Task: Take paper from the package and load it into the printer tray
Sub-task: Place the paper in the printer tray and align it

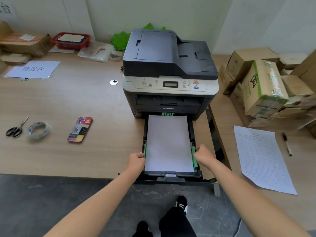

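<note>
A dark grey and cream printer (pixel 170 69) stands on the wooden desk. Its black paper tray (pixel 171 177) is pulled out toward me, past the desk's front edge. A stack of white paper (pixel 168 142) lies flat in the tray. My left hand (pixel 136 160) is closed on the green guide at the tray's left side. My right hand (pixel 203 155) is closed on the green guide at the right side. Both hands touch the paper's side edges. No paper package is in view.
On the desk to the left lie a phone (pixel 80 129), a tape roll (pixel 38 130), scissors (pixel 16 129) and a printed sheet (pixel 33 69). A red basket (pixel 70 41) stands at the back. Cardboard boxes (pixel 261 89), a lined form (pixel 263 159) and a pen (pixel 287 144) sit on the right.
</note>
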Action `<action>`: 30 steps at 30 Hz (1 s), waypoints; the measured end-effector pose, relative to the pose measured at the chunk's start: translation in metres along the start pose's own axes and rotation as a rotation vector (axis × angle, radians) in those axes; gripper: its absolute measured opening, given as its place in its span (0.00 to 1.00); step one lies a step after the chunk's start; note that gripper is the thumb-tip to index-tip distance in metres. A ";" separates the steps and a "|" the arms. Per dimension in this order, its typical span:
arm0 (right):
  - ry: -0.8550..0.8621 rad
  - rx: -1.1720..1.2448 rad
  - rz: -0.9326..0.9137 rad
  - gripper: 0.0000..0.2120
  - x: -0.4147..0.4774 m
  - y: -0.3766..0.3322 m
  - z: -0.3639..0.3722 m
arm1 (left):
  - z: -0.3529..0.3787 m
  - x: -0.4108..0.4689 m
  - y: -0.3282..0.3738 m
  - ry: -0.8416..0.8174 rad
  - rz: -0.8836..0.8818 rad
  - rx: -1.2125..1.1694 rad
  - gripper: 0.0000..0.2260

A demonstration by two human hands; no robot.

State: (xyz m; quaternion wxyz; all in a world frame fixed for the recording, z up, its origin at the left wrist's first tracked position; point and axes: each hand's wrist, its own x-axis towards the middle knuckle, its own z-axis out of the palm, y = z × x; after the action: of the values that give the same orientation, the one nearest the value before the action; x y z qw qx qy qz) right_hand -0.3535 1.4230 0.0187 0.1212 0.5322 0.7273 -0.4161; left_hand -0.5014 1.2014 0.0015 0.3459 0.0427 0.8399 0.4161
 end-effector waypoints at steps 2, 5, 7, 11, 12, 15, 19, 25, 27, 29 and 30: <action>0.016 0.056 0.025 0.22 0.002 -0.001 -0.002 | -0.003 0.001 0.003 -0.007 -0.073 -0.088 0.22; 0.038 0.119 0.030 0.20 0.000 -0.005 -0.002 | -0.005 0.004 0.011 -0.007 -0.112 -0.092 0.22; 0.036 0.080 0.000 0.20 -0.004 -0.007 0.001 | -0.005 0.008 0.014 -0.010 -0.110 -0.090 0.22; 0.059 0.096 -0.027 0.20 -0.009 -0.001 0.004 | -0.008 0.005 0.015 -0.038 -0.084 -0.122 0.22; 0.071 0.112 -0.034 0.20 -0.007 0.002 0.005 | -0.008 0.007 0.012 -0.039 -0.077 -0.125 0.22; 0.083 0.139 -0.048 0.19 -0.005 0.006 0.002 | -0.012 0.013 0.005 -0.072 -0.033 -0.079 0.20; -0.016 0.050 -0.067 0.19 -0.007 0.006 -0.008 | -0.022 0.011 -0.001 -0.185 0.208 0.423 0.21; 0.001 -0.111 -0.151 0.15 -0.013 -0.005 -0.006 | -0.020 -0.024 -0.003 -0.423 0.725 0.964 0.44; 0.012 -0.182 -0.177 0.15 -0.016 -0.009 -0.003 | -0.008 -0.027 -0.003 -0.392 0.871 1.123 0.35; 0.040 -0.288 -0.232 0.17 -0.019 -0.012 0.000 | 0.002 -0.024 -0.003 -0.336 1.045 1.217 0.23; 0.056 -0.353 -0.269 0.17 -0.022 -0.014 0.000 | 0.005 -0.022 -0.003 -0.316 1.121 1.266 0.20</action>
State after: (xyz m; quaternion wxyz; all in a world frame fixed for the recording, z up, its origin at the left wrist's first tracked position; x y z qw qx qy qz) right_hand -0.3573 1.4067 0.0387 0.1355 0.4124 0.8564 -0.2797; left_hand -0.4810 1.1950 0.0087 0.1132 0.6936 0.7107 -0.0323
